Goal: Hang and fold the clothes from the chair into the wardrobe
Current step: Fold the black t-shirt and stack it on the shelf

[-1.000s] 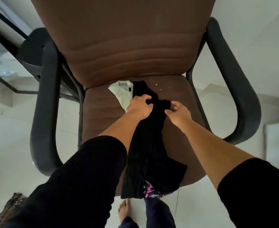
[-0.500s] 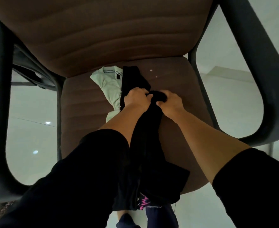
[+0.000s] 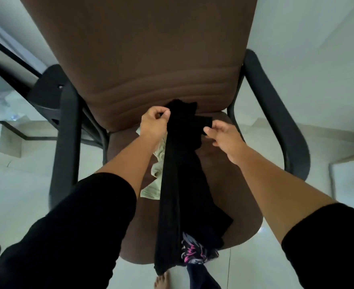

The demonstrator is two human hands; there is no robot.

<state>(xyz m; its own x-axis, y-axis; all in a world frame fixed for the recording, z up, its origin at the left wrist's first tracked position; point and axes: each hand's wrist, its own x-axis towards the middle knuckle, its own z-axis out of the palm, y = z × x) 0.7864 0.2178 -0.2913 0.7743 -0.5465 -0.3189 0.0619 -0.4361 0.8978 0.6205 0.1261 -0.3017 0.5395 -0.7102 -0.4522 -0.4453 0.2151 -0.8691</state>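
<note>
1. Chair (image 3: 151,59): brown padded seat and back, black armrests on both sides. It holds the clothes; the wardrobe is not in view.
2. Black garment (image 3: 182,174): long, dark, soft. Its upper end is raised in front of the lower backrest; the rest trails down over the seat and hangs past the front edge toward the floor. Kind of garment: cannot tell.
3. Left hand (image 3: 154,125): fingers curled, thumb and fingertips pinching the upper left edge of the black garment.
4. Right hand (image 3: 222,132): fingers bent, pinching the upper right edge of the same garment, a little lower than the left.
5. Pale garment (image 3: 156,170): crumpled on the seat, just left of the black one and partly under it. Not held.
6. Printed item (image 3: 192,251): dark cloth with pink and white marks at the seat's front edge, beneath the black garment's lower end. Not held.
7. Step in hand, as judged: picking up the first piece, with both hands spreading its top edge to find its shape. Task is at an early stage; two pieces lie on the seat.
8. Next move, as judged: lift until the trailing end clears the seat and the printed item, keep both pinches firm so the soft cloth does not slip, then decide on hanging or folding before carrying it off.
</note>
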